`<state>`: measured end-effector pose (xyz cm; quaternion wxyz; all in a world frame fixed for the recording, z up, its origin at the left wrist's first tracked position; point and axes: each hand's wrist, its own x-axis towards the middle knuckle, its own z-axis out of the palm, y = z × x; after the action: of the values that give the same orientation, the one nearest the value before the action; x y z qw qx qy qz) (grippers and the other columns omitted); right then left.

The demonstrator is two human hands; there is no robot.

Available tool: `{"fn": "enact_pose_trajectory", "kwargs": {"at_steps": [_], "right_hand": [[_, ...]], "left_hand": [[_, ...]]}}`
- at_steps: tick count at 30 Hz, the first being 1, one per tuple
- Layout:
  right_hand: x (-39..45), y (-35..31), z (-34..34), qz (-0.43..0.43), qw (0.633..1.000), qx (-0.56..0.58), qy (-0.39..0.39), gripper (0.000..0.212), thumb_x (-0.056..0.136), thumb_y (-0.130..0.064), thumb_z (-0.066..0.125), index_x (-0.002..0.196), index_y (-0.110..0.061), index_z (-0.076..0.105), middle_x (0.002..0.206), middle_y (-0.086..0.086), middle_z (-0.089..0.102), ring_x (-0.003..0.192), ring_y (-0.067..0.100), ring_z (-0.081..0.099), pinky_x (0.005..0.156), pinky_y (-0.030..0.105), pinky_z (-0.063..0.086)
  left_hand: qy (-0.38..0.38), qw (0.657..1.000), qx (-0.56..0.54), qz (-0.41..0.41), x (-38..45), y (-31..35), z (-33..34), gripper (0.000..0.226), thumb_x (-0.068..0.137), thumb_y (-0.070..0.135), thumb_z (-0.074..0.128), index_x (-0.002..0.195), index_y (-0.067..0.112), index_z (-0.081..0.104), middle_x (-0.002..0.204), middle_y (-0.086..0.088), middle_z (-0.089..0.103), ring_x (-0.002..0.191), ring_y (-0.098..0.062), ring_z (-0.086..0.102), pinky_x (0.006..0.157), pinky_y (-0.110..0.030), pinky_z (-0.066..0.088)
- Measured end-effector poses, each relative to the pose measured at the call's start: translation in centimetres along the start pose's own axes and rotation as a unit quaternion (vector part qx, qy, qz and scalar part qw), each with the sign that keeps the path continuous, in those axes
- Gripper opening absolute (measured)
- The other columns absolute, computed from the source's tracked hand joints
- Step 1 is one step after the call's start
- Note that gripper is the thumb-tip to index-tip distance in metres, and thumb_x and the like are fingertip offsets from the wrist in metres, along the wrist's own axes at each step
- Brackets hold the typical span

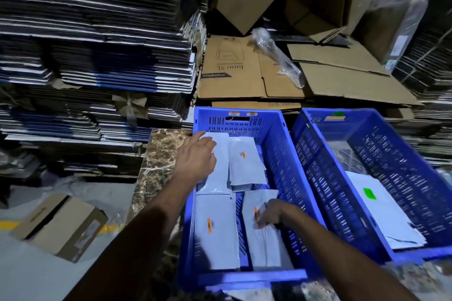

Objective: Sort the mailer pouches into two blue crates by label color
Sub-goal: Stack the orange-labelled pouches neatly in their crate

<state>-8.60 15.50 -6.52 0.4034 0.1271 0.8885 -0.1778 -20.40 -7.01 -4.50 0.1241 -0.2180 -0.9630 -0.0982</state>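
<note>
Flattened cardboard (256,73) lies stacked behind the work area, with tall piles of folded cartons (93,39) to the left — their detail is smeared by motion blur. We work at a marble-patterned desk (159,154) carrying two blue crates side by side.

Left crate (276,144): we count four mailer pouches visible, all pale grey, in two rows. Orange labels show on three; on the far-left pouch (220,166) our left hand (195,159) covers most of the label, only an orange sliver showing. That hand lies across the pouch, fingers bent over its far corner at the crate's back wall; grip closed on the pouch edge as far as we can tell. Far-right pouch (244,161) appears to sit on others beneath — count of those underneath not readable.

Near row: near-left pouch (215,227) lies flat with its orange label exposed. Our right hand (269,212) pinches the upper edge of the near-right pouch (261,239), fingers curled on it; an orange label shows just beside the fingers.

Right crate (367,178): one pouch (381,210) with a green label clearly seen, lying at the near end; lower edges suggest more under it, and the crate's near corner is cut off by the frame.

One small cardboard box (58,225) sits on the floor to the left.
</note>
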Motion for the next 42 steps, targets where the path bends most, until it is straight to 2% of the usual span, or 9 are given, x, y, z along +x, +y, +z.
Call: {"fn": "enact_pose_trajectory", "kwargs": {"at_steps": [4,7,13,19,24,26,31,37,42], "right_hand": [[-3.4,1.1,-2.5,-0.044,0.995,0.082,0.043,0.039,0.063,-0.044,0.086,0.061,-0.012,0.064,0.061,-0.003,0.057,0.062,0.017,0.053,0.061,0.028,0.037],[-6.5,1.9,-3.6,-0.106,0.975,0.181,0.072,0.045,0.066,-0.043,0.086,0.054,-0.019,0.051,0.048,-0.003,0.049,0.048,0.016,0.043,0.053,0.025,0.031],[-8.5,1.3,-2.0,-0.245,0.924,0.273,0.106,0.014,0.072,-0.032,0.088,0.076,-0.028,0.075,0.081,-0.001,0.076,0.077,0.020,0.071,0.073,0.042,0.056],[-6.8,-0.5,-1.3,-0.301,0.833,0.398,0.239,0.037,0.081,-0.043,0.078,0.112,-0.026,0.069,0.108,-0.009,0.075,0.102,0.010,0.070,0.091,0.044,0.056],[-5.7,-3.2,-1.7,-0.252,0.767,0.440,0.394,0.010,0.090,-0.034,0.070,0.095,-0.025,0.073,0.086,-0.011,0.076,0.080,0.003,0.071,0.072,0.031,0.058],[-5.3,-3.5,-2.0,-0.244,0.750,0.436,0.433,0.009,0.090,-0.032,0.071,0.089,-0.024,0.072,0.079,-0.014,0.074,0.074,-0.001,0.068,0.065,0.018,0.052],[-4.4,-3.4,-2.1,-0.250,0.758,0.409,0.443,0.023,0.093,-0.042,0.064,0.084,-0.021,0.064,0.073,-0.008,0.068,0.066,0.004,0.062,0.058,0.021,0.047],[-3.1,-2.9,-0.4,-0.275,0.786,0.366,0.416,0.046,0.091,-0.054,0.060,0.068,-0.014,0.057,0.054,-0.003,0.054,0.049,0.000,0.045,0.048,0.021,0.036],[-2.2,-2.8,-2.3,-0.236,0.762,0.388,0.462,0.026,0.095,-0.041,0.063,0.076,-0.023,0.062,0.057,-0.010,0.061,0.052,0.002,0.054,0.051,0.022,0.041]], "left_hand": [[0.137,0.989,-0.042,0.043,-1.1,0.3,-0.1,0.027,0.081,0.017,0.069,0.108,0.019,0.071,0.089,0.002,0.072,0.099,-0.021,0.057,0.085,-0.039,0.046],[0.116,0.968,-0.214,-0.062,-3.2,2.5,-1.4,0.023,0.091,0.024,0.061,0.112,0.022,0.068,0.080,0.003,0.067,0.081,-0.018,0.062,0.071,-0.031,0.050],[-0.144,0.731,-0.596,-0.300,-3.8,6.6,-1.6,0.028,0.096,0.042,0.052,0.097,0.023,0.072,0.098,-0.013,0.073,0.080,-0.022,0.067,0.073,-0.033,0.052],[-0.048,0.663,-0.683,-0.304,-2.8,8.6,-2.6,0.020,0.090,0.003,0.058,0.082,0.013,0.074,0.096,-0.016,0.074,0.082,-0.028,0.069,0.082,-0.045,0.056],[-0.040,0.555,-0.767,-0.319,-2.9,9.6,-2.3,0.054,0.095,0.058,0.048,0.111,0.012,0.072,0.121,-0.022,0.066,0.108,-0.038,0.066,0.100,-0.055,0.049],[-0.021,0.573,-0.770,-0.279,-3.4,9.8,-2.5,0.064,0.098,0.060,0.037,0.113,0.007,0.070,0.112,-0.020,0.071,0.104,-0.036,0.069,0.093,-0.049,0.054],[0.099,0.741,-0.616,-0.249,-2.9,9.9,-2.4,0.041,0.096,0.043,0.057,0.077,0.007,0.055,0.068,-0.006,0.054,0.063,-0.017,0.050,0.060,-0.033,0.040],[0.146,0.778,-0.550,-0.266,-1.7,9.3,-2.3,0.047,0.098,0.042,0.053,0.071,0.007,0.038,0.061,0.000,0.033,0.057,-0.014,0.032,0.056,-0.032,0.026],[0.036,0.795,-0.544,-0.267,-3.2,10.1,-0.2,0.036,0.097,0.048,0.053,0.085,0.015,0.063,0.067,0.004,0.059,0.064,-0.006,0.053,0.062,-0.025,0.041]]}}
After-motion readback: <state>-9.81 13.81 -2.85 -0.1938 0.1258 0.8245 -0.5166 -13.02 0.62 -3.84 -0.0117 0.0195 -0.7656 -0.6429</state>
